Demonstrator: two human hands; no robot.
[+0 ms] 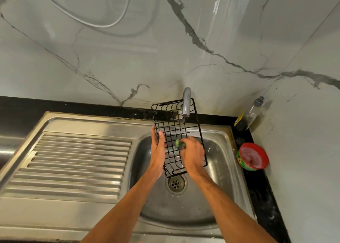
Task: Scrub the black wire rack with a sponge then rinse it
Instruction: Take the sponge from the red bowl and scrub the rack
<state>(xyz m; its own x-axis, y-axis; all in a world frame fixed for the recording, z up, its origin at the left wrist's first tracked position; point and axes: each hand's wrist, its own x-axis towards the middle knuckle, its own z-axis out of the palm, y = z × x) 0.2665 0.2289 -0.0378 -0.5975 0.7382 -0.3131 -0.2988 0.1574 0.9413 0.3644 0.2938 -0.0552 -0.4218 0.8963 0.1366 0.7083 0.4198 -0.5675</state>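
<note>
The black wire rack (172, 125) is held tilted over the steel sink basin (217, 161), its far end up under the tap (186, 103). My left hand (158, 150) grips the rack's left edge, fingers behind the wires. My right hand (193, 156) is closed on a green sponge (179, 143) and presses it against the rack's grid near the middle. A thin stream of water falls from the tap onto the rack just above the sponge.
A ribbed steel draining board (77, 161) lies left of the basin. The drain (176, 184) sits below the rack. On the black counter at the right stand a red-rimmed tub of paste (253, 156) and a dish-soap bottle (248, 115). Marble wall behind.
</note>
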